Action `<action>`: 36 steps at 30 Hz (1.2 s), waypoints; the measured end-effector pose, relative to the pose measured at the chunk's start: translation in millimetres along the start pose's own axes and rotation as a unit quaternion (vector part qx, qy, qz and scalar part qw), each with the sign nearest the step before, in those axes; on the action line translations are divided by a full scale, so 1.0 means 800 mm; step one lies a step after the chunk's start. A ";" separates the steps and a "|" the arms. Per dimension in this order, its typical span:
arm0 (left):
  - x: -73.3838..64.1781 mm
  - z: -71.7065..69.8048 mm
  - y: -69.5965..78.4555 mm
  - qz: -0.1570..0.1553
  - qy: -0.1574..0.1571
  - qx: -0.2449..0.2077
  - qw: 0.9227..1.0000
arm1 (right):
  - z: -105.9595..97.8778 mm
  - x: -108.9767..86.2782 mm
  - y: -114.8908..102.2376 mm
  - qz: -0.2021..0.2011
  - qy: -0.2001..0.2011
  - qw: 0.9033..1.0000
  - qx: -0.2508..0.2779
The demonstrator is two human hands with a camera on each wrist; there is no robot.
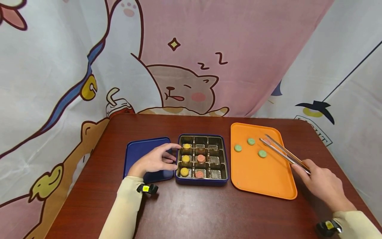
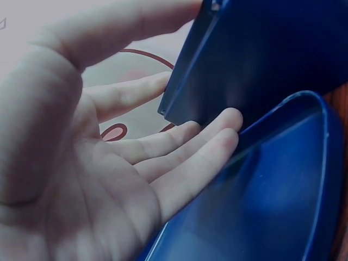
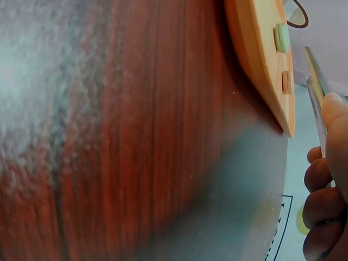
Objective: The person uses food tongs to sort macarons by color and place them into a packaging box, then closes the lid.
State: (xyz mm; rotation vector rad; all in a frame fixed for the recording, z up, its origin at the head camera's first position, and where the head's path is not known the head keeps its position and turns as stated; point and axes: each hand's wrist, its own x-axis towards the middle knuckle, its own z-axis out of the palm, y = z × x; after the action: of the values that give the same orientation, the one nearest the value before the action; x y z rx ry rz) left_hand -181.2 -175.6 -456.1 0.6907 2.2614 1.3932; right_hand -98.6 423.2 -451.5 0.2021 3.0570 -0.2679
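Note:
My right hand (image 1: pixel 323 184) grips metal tongs (image 1: pixel 286 153) over the orange tray (image 1: pixel 259 179). The tong tips stand apart above a pink macaron (image 1: pixel 266 142); whether they touch it I cannot tell. Beside it on the tray lie three green macarons (image 1: pixel 262 153). With its fingertips, my left hand (image 1: pixel 156 159) touches the left side of a dark blue box (image 1: pixel 201 182), the fingers spread and fairly straight. Inside the box's divided liner, yellow macarons (image 1: pixel 185 158) fill the left column, and pink macarons (image 1: pixel 201 158) sit in the middle and front compartments of the centre column.
A blue lid (image 1: pixel 137 152) lies left of the box, partly beneath my left hand. The brown table (image 1: pixel 185 209) ends at a hanging cloth (image 1: pixel 253 49) with cartoon animals. The tray's right edge is close to my right hand.

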 end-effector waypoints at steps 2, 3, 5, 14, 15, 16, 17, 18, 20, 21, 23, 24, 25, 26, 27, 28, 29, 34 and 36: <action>0.000 0.000 0.000 -0.001 0.000 -0.001 1.000 | 0.001 0.002 0.002 0.004 -0.006 1.000 -0.002; 0.000 0.000 0.001 0.000 0.000 -0.001 1.000 | 0.001 0.003 0.003 0.007 -0.009 1.000 -0.003; 0.000 0.000 0.002 -0.001 0.000 -0.001 1.000 | 0.002 0.004 0.005 0.010 -0.014 1.000 -0.005; 0.001 -0.001 0.005 -0.004 0.001 0.000 1.000 | 0.005 0.005 0.008 0.014 -0.024 1.000 -0.005; 0.001 -0.001 0.005 -0.004 0.001 0.001 1.000 | 0.006 0.005 0.008 0.013 -0.024 1.000 -0.005; 0.000 -0.001 0.004 -0.004 0.001 0.001 1.000 | 0.006 0.005 0.009 0.012 -0.023 1.000 -0.005; 0.000 0.000 0.004 -0.005 0.001 0.002 1.000 | 0.007 0.005 0.009 0.011 -0.023 1.000 -0.006; 0.001 0.000 0.003 -0.005 0.001 0.002 1.000 | 0.008 0.006 0.009 0.010 -0.022 1.000 -0.007; 0.000 0.001 0.002 -0.005 0.001 0.002 1.000 | 0.009 0.006 0.010 0.010 -0.021 1.000 -0.008; 0.000 0.001 0.001 -0.005 0.001 0.002 1.000 | 0.010 0.006 0.010 0.010 -0.021 1.000 -0.008; 0.000 0.001 0.000 -0.005 0.001 -0.001 1.000 | 0.010 0.005 0.010 0.011 -0.019 1.000 -0.008; 0.000 0.001 0.000 -0.005 0.001 -0.001 1.000 | 0.011 0.005 0.011 0.012 -0.019 1.000 -0.008; 0.000 0.001 0.000 -0.005 0.000 -0.002 1.000 | 0.011 0.005 0.011 0.012 -0.017 1.000 -0.009; 0.000 0.001 0.000 -0.004 0.001 -0.003 1.000 | 0.011 0.005 0.011 0.012 -0.016 1.000 -0.008; 0.000 0.001 0.000 -0.004 0.001 -0.004 1.000 | 0.011 0.005 0.011 0.012 -0.015 1.000 -0.007; 0.000 0.001 0.000 -0.004 0.001 -0.005 1.000 | 0.011 0.005 0.010 0.012 -0.015 1.000 -0.007; 0.000 0.001 0.000 -0.004 0.001 -0.005 1.000 | 0.011 0.005 0.010 0.012 -0.014 1.000 -0.006; -0.001 0.001 0.002 -0.004 0.001 -0.006 1.000 | 0.011 0.005 0.010 0.015 -0.016 1.000 -0.007; 0.000 0.001 0.002 -0.004 0.002 -0.004 1.000 | 0.012 0.005 0.010 0.016 -0.015 1.000 -0.008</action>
State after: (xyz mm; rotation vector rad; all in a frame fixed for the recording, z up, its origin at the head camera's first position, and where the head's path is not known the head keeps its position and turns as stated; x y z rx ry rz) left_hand -180.1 -174.7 -455.4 0.6763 2.2574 1.4009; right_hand -100.8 429.8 -462.6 0.2441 3.0217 -0.2412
